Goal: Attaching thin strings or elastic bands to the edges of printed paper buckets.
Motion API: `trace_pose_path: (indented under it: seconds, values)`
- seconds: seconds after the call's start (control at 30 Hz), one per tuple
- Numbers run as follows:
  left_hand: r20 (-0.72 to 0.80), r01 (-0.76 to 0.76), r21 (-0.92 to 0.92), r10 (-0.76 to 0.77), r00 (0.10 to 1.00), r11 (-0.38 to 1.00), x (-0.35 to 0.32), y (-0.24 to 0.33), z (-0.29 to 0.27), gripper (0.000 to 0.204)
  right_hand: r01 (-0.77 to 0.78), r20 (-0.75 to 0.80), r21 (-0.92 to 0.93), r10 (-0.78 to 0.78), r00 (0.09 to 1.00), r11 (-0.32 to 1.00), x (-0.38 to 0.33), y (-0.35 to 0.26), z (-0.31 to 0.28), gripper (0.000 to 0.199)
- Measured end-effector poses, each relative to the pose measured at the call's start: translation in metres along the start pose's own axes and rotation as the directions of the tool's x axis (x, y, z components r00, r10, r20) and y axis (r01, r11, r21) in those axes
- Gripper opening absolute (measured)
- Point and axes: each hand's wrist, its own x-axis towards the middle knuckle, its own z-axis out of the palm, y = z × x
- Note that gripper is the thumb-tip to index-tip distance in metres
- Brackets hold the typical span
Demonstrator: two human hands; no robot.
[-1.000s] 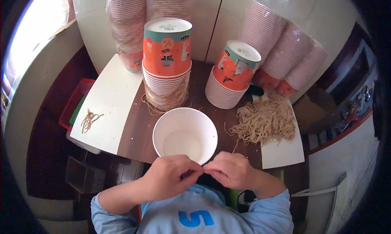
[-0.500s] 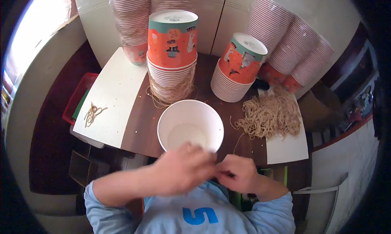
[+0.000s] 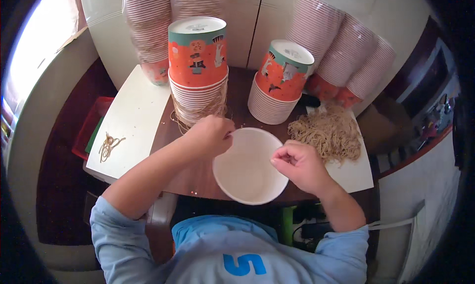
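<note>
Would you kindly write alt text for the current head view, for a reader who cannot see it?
A person's left hand and right hand are on either side of an open white bucket on a brown table. Behind it stand a taller stack and a shorter stack of upturned printed buckets; a tangle of tan string lies to the right.

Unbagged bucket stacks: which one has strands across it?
The taller stack, on the left, just beyond the left hand: tan strands cross its lower part; the shorter stack shows none.

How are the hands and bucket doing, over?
Left hand curled at left rim of white bucket; right hand at right rim. Holding anything: can't tell. Bucket mouth upward. Printed bucket stack beyond left hand.
</note>
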Motion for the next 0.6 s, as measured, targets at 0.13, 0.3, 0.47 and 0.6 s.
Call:
trace_pose_path:
  seconds: [0.13,0.3,0.47,0.6]
  values:
    - [0.017,0.360,-0.353,-0.379,0.925,0.864,-0.039,0.018,-0.010,0.032,0.030,0.093,-0.166,-0.015,0.996,0.986,0.028,-0.011,0.009,0.011]
    - [0.140,0.426,-0.684,-0.466,0.873,0.592,-0.075,0.029,0.002,0.032,0.044,0.213,-0.118,-0.018,0.977,0.992,0.064,0.002,0.045,0.015]
    - [0.116,0.429,-0.756,-0.543,0.831,0.494,-0.080,0.021,0.002,0.028,-0.005,0.257,-0.139,0.041,0.966,0.990,0.069,0.013,0.070,0.012]
    - [0.076,0.436,-0.663,-0.525,0.848,0.608,-0.079,0.007,0.009,0.026,0.030,0.197,-0.158,0.002,0.980,0.987,0.068,0.012,0.072,0.011]
